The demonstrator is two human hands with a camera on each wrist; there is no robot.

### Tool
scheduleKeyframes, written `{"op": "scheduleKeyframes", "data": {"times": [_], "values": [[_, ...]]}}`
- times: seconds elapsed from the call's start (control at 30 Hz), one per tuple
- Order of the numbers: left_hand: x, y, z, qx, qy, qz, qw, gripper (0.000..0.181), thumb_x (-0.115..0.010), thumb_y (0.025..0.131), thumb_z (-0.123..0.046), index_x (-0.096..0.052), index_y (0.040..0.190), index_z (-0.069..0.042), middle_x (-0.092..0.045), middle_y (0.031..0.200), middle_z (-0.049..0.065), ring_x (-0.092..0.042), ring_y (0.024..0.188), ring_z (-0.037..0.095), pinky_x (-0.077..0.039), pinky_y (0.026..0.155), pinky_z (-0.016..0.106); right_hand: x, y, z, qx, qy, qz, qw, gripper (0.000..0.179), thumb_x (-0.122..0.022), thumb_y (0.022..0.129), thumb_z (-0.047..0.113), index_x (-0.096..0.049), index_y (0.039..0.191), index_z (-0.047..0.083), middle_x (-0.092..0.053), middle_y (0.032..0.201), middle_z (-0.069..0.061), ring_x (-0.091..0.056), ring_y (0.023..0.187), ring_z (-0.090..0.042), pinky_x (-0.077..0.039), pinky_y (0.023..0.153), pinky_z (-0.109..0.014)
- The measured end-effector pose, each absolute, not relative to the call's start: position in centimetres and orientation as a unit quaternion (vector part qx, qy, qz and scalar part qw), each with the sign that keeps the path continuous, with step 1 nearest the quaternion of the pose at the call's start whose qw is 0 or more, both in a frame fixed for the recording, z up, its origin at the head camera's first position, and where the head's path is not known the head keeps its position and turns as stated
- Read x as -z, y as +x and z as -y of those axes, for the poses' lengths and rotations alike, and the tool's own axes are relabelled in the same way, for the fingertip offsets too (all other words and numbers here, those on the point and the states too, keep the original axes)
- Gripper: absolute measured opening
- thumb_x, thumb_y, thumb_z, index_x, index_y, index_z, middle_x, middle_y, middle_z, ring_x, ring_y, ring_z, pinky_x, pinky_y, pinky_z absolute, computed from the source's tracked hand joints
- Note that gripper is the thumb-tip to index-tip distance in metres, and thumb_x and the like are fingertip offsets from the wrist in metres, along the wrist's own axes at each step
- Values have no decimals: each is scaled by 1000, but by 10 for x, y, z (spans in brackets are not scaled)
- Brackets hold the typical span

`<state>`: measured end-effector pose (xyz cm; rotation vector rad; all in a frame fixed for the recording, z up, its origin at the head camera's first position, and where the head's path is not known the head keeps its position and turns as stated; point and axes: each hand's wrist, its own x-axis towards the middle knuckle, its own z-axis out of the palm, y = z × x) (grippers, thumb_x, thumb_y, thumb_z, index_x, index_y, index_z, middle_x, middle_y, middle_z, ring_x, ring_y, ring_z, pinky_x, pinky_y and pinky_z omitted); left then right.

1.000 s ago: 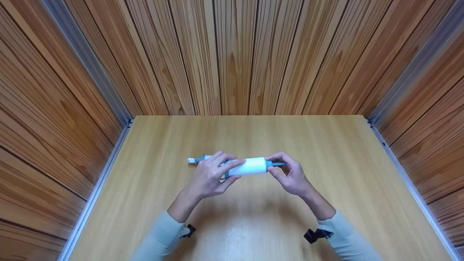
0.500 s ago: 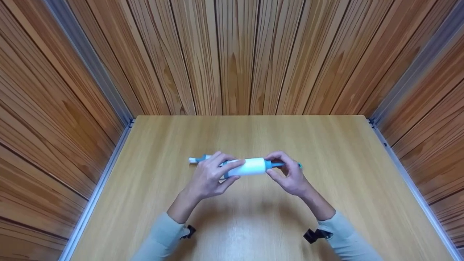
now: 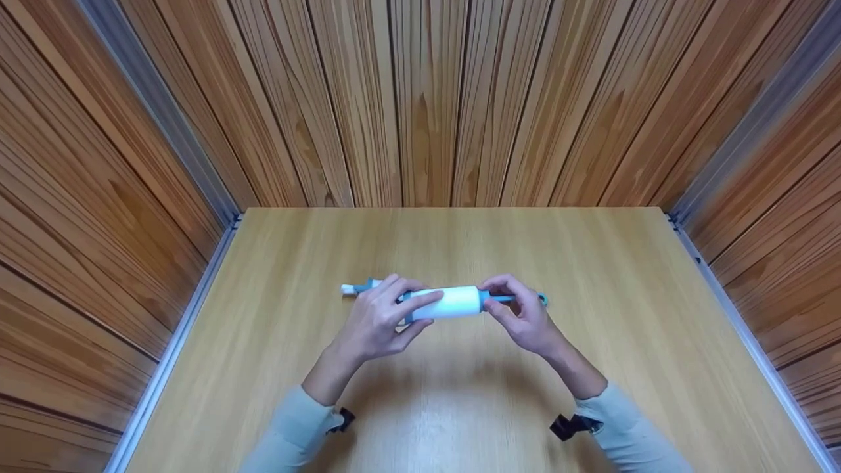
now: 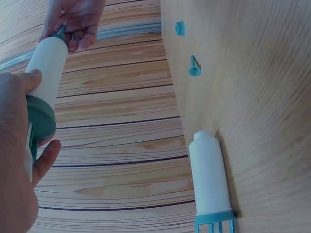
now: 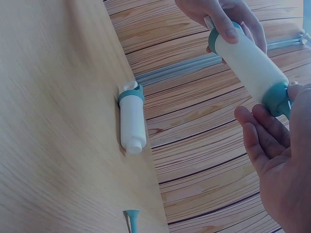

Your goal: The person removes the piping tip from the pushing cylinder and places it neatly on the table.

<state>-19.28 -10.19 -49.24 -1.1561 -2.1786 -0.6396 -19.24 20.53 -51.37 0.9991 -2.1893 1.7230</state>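
A white tube point(image 3: 453, 302) with teal end pieces is held nearly level above the table. My left hand point(image 3: 378, 322) grips it near the teal collar point(image 4: 41, 116), index finger along the barrel. At the other end, my right hand point(image 3: 529, 322) pinches the base of a tapered teal nozzle point(image 5: 277, 99) between thumb and fingers. The nozzle's tip points to the right, partly hidden by the right hand. A second white tube point(image 4: 210, 172) with a slotted teal end lies on the table; in the head view the left hand hides most of it.
The wooden table point(image 3: 447, 249) has panelled wooden walls point(image 3: 427, 105) behind and beside it. A loose teal nozzle point(image 4: 194, 68) and a small teal cap point(image 4: 180, 28) lie on the tabletop. Metal rails point(image 3: 177, 345) run along the sides.
My right hand's fingers have shifted slightly at the nozzle base, and a teal piece beyond that hand has come into view. The left hand and tube stay almost in place.
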Motion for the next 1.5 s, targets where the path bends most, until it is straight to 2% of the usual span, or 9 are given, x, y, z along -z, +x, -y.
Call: {"op": "scheduleKeyframes", "data": {"times": [0.2,0.47,0.57,0.73,0.8,1.0,1.27,1.37,1.5], "values": [[492,-191,101,238,-431,821,289,51,-93,95,-32,-77,142,-22,-79,128,7,-74,106,23,-68,84,31,512,-192,-206,-587,348,726,89,31,-64,100,-18,-62,130,-11,-70,122,-18,-71,112,-3,-63,94,-20],[493,-190,101,248,-425,821,289,50,-93,94,-31,-78,141,-21,-79,128,7,-75,107,24,-69,85,33,512,-193,-205,-586,359,720,94,38,-69,95,-21,-59,131,-14,-65,122,-27,-71,113,-3,-62,101,-18],[494,-191,102,251,-425,821,288,50,-93,93,-30,-78,140,-21,-79,128,8,-75,108,24,-69,86,34,513,-192,-205,-590,356,719,90,38,-67,96,-19,-58,133,-13,-67,126,-17,-72,112,-4,-63,101,-19],[495,-192,101,251,-424,819,293,50,-94,92,-29,-79,139,-22,-80,127,7,-74,106,23,-67,81,32,512,-192,-204,-600,329,725,78,29,-61,103,-16,-58,131,-12,-70,121,5,-74,96,-5,-65,87,-23],[495,-192,101,252,-424,818,295,51,-95,91,-29,-79,139,-22,-80,126,7,-74,106,23,-66,80,31,511,-192,-203,-597,319,732,76,25,-61,104,-15,-59,129,-12,-71,115,2,-73,91,-5,-66,83,-24],[496,-191,101,252,-424,820,291,50,-95,92,-30,-79,139,-22,-80,128,7,-74,107,23,-68,83,32,511,-191,-203,-589,317,739,77,23,-62,105,-14,-60,128,-11,-70,109,-21,-73,88,-8,-66,81,-25],[494,-189,101,257,-422,822,284,51,-94,93,-30,-79,140,-22,-80,128,8,-74,108,24,-68,83,33,511,-191,-204,-601,334,722,72,28,-61,103,-16,-59,130,-11,-69,119,3,-75,92,-13,-67,85,-27],[493,-188,101,255,-419,824,283,51,-94,93,-31,-79,141,-22,-80,128,7,-74,108,24,-68,84,34,511,-191,-204,-604,341,717,72,29,-62,102,-17,-58,131,-12,-69,121,1,-75,95,-9,-67,86,-25],[492,-188,101,255,-418,825,281,52,-94,93,-31,-78,142,-22,-79,129,7,-74,109,24,-69,87,34,510,-191,-204,-597,347,719,77,32,-63,101,-18,-57,131,-13,-69,118,-13,-73,98,-4,-65,88,-22]]}}
